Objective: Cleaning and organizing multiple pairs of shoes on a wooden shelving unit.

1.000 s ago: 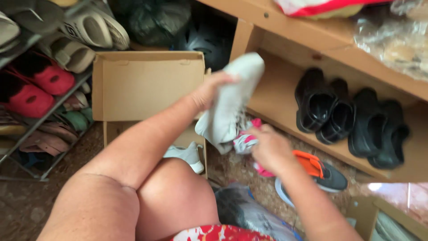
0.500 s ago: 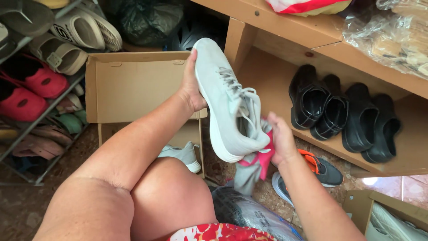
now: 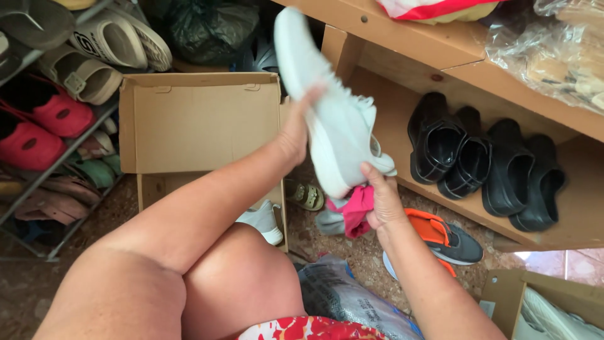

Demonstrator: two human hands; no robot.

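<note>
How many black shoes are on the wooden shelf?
4, side by side on the wooden shelf: first, second, third, fourth farthest right. More may be hidden beyond the picture's edge.

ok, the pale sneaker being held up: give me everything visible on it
The sneaker is pale grey-white with a thick white sole, looks like knit or soft fabric, and laces show faintly near the collar. It is held in the air, tilted, toe up toward the shelf edge, heel down. The left hand grips its side; the right hand, which also holds a pink and grey cloth, touches the heel. Slightly motion-blurred.
</note>
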